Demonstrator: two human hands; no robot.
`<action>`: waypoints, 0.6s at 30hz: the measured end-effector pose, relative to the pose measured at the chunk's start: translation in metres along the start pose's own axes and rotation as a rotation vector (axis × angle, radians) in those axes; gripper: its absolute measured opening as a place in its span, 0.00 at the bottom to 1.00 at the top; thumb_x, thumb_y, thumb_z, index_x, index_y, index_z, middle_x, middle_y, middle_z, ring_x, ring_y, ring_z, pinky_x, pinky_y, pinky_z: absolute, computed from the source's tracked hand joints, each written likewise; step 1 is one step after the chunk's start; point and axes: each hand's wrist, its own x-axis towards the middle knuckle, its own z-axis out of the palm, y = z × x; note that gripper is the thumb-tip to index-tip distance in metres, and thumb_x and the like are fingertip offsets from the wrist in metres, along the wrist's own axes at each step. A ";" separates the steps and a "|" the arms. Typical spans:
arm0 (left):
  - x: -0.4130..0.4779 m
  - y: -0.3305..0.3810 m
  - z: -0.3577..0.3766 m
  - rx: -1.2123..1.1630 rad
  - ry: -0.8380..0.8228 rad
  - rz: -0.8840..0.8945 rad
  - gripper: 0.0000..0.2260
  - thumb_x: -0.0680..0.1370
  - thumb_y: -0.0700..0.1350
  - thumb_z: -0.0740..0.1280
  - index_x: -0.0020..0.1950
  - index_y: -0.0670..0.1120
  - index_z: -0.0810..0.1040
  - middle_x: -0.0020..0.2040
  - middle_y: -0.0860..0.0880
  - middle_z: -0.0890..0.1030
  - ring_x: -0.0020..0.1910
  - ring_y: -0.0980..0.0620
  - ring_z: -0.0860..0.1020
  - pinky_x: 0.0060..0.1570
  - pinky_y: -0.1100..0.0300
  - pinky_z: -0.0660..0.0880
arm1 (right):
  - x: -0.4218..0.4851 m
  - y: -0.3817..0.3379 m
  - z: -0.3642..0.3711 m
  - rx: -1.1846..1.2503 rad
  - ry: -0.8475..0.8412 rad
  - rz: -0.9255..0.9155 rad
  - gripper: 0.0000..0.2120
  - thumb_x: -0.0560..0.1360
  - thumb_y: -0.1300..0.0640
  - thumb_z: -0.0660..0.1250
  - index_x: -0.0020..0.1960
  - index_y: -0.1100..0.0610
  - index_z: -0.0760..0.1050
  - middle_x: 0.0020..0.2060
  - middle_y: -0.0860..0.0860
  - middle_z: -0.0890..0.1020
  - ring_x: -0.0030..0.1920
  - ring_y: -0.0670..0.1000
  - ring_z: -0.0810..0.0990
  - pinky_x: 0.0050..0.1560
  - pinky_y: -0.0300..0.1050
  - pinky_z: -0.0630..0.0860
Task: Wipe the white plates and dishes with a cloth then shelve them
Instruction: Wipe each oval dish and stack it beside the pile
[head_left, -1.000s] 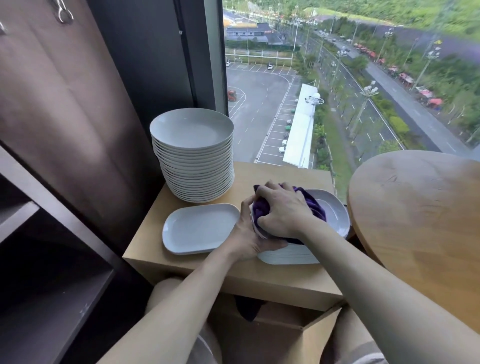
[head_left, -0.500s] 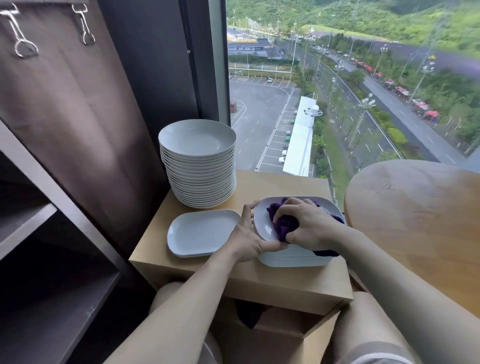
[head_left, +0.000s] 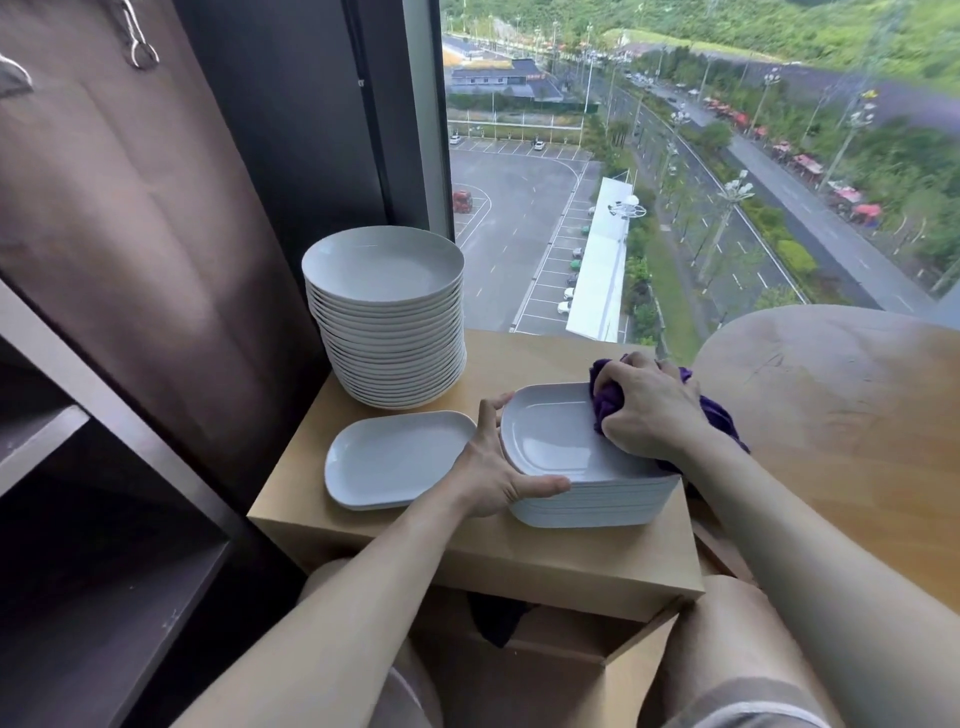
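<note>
A stack of oblong dishes (head_left: 587, 506) stood on the pale wooden tabletop (head_left: 545, 358). The top dish (head_left: 550, 436) lay on that stack, turned a little askew so that its left end overhung the dishes beneath.

The left hand (head_left: 488, 478) was at the stack's left end. Its grip was clamped on the top dish, with the thumb laid along the near rim and the fingers reaching round the far side of the same end.

The right hand (head_left: 649, 410) was over the stack's far right corner. Its grip was closed tight on a bunched purple cloth (head_left: 610, 400), which was pressed against the top dish's far right part. A loose tail of the cloth hung off the stack's right side.

Just left of the stack, a low pile of flat dishes (head_left: 395, 460) lay on the same tabletop, close to the left hand. Behind and to the left of the stack rose a tall pile of round plates (head_left: 387, 343).

To the stack's right was a round wooden table (head_left: 841, 395), apart from the tabletop. Well to the left stood a dark shelf unit (head_left: 104, 519), and below the stack's near side was an open cardboard box (head_left: 623, 670).
</note>
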 end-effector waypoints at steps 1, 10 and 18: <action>0.001 -0.001 0.000 0.002 -0.001 0.001 0.47 0.65 0.46 0.86 0.72 0.60 0.57 0.65 0.64 0.70 0.64 0.71 0.71 0.59 0.77 0.69 | 0.001 -0.005 0.002 0.003 0.006 0.002 0.19 0.70 0.56 0.65 0.59 0.44 0.73 0.64 0.50 0.70 0.66 0.59 0.65 0.68 0.62 0.60; 0.002 0.002 -0.001 0.000 -0.025 0.027 0.50 0.65 0.48 0.86 0.74 0.55 0.54 0.69 0.60 0.72 0.68 0.62 0.74 0.62 0.69 0.73 | -0.007 -0.070 0.017 0.065 -0.102 -0.096 0.19 0.72 0.50 0.63 0.63 0.48 0.68 0.66 0.53 0.67 0.67 0.60 0.63 0.65 0.63 0.60; 0.004 0.003 -0.001 0.049 -0.013 0.042 0.46 0.64 0.51 0.86 0.68 0.58 0.57 0.65 0.63 0.74 0.64 0.63 0.77 0.63 0.63 0.75 | -0.024 -0.062 0.006 0.009 -0.282 -0.196 0.21 0.75 0.52 0.63 0.67 0.43 0.68 0.66 0.50 0.67 0.69 0.58 0.61 0.66 0.62 0.64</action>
